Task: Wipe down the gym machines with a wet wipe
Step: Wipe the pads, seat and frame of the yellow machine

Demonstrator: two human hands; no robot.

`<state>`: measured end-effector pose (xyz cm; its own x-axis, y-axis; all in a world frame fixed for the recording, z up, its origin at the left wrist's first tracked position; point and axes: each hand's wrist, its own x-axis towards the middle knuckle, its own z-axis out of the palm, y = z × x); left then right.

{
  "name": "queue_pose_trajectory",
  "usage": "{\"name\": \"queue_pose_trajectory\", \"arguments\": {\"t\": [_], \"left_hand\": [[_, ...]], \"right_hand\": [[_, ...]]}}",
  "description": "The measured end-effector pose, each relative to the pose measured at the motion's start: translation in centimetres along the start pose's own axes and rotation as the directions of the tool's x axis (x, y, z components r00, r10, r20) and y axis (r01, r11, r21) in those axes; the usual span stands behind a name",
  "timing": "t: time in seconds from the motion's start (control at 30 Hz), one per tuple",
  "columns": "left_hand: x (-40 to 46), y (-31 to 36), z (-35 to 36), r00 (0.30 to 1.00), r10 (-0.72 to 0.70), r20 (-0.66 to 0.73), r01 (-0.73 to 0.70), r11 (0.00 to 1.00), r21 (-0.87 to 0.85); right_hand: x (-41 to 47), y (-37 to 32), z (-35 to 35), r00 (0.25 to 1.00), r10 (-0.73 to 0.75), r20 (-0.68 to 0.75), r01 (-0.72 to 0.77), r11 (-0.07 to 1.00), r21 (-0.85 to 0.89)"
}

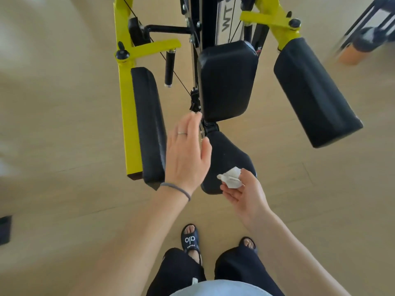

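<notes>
A: Start nearest the camera. What do you see?

B: Dark trouser legs and two feet in black slide sandals (190,240) on a pale wood-look floor (64,129). The left sandal's strap has white lettering on it.

A: And the hands?

B: The right hand (243,194) is palm up, its fingers loosely curled, with the thumb pinching a crumpled white wet wipe (230,177) against the fingers. The wipe sits over the near edge of the machine's black padded seat (226,159); I cannot tell whether it touches the seat.

A: The left one?

B: The left hand (188,150) is held flat, back toward the camera, fingers straight and close together, holding nothing. It is just left of the seat, fingertips up near the joint between the seat and the back pad (228,80). There is a thin ring on one finger and a grey hair tie (177,189) round the wrist.

A: Further out?

B: A long black arm pad (149,124) runs along a yellow frame bar (126,103) on the left. A matching arm pad (314,92) hangs tilted on the right from another yellow bracket (269,20). A short black handle grip (170,67) hangs beside the left bar, and thin cables cross toward the black centre column (205,18).

A: Anything past that?

B: A blurred dark rack in the top right corner.
</notes>
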<state>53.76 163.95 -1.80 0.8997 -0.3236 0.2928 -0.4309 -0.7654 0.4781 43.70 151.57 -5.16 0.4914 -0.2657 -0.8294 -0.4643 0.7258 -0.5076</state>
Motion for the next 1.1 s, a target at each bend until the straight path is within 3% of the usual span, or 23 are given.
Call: {"name": "queue_pose_trajectory", "arguments": {"t": [0.07, 0.13, 0.2, 0.3, 0.4, 0.5, 0.6, 0.67, 0.8, 0.9, 1.03, 1.1], "left_hand": [[-1.2, 1.1, 2.4, 0.996, 0.029, 0.083, -0.030, 1.000, 0.006], [-2.3, 1.6, 5.2, 0.990, -0.027, 0.142, 0.027, 1.000, -0.001], [-3.2, 1.3, 8.5, 0.968, -0.152, 0.199, 0.158, 0.987, -0.014], [-5.0, -0.6, 13.5, 0.872, -0.394, 0.291, 0.417, 0.909, -0.020], [-6.8, -2.9, 17.9, 0.758, -0.562, 0.332, 0.609, 0.792, -0.048], [-8.2, -5.3, 22.3, 0.679, -0.660, 0.321, 0.715, 0.693, -0.089], [-9.4, -8.2, 26.9, 0.640, -0.698, 0.320, 0.761, 0.634, -0.140], [-10.0, -10.3, 29.7, 0.609, -0.721, 0.330, 0.791, 0.581, -0.191], [-10.8, -13.8, 34.3, 0.517, -0.768, 0.379, 0.850, 0.405, -0.338], [-10.8, -15.9, 37.5, 0.440, -0.762, 0.476, 0.862, 0.208, -0.463], [-10.8, -16.9, 40.1, 0.467, -0.763, 0.446, 0.767, 0.099, -0.634], [-10.9, -17.4, 41.1, 0.518, -0.728, 0.448, 0.694, 0.052, -0.718]], "right_hand": [[2.4, -0.4, -2.3, 1.000, 0.000, 0.001, 0.000, 1.000, -0.027], [5.1, -0.8, -4.3, 1.000, 0.001, 0.006, 0.000, 0.996, -0.092], [7.8, -1.1, -5.9, 1.000, -0.018, -0.004, 0.017, 0.980, -0.201], [11.3, -0.9, -8.0, 0.996, -0.093, 0.005, 0.086, 0.905, -0.416], [14.4, 0.4, -9.8, 0.953, -0.247, 0.178, 0.302, 0.699, -0.648], [19.1, 3.1, -11.4, 0.826, -0.313, 0.468, 0.555, 0.312, -0.771], [24.6, 6.3, -12.0, 0.682, -0.268, 0.680, 0.687, -0.084, -0.722], [28.0, 8.2, -12.2, 0.601, -0.221, 0.768, 0.727, -0.246, -0.641], [32.9, 12.3, -12.8, 0.490, -0.025, 0.871, 0.662, -0.639, -0.391], [35.1, 14.3, -13.5, 0.428, 0.029, 0.903, 0.630, -0.726, -0.275], [37.3, 14.4, -12.1, 0.327, 0.035, 0.944, 0.599, -0.780, -0.179], [38.0, 13.8, -10.6, 0.318, 0.023, 0.948, 0.581, -0.794, -0.176]]}}
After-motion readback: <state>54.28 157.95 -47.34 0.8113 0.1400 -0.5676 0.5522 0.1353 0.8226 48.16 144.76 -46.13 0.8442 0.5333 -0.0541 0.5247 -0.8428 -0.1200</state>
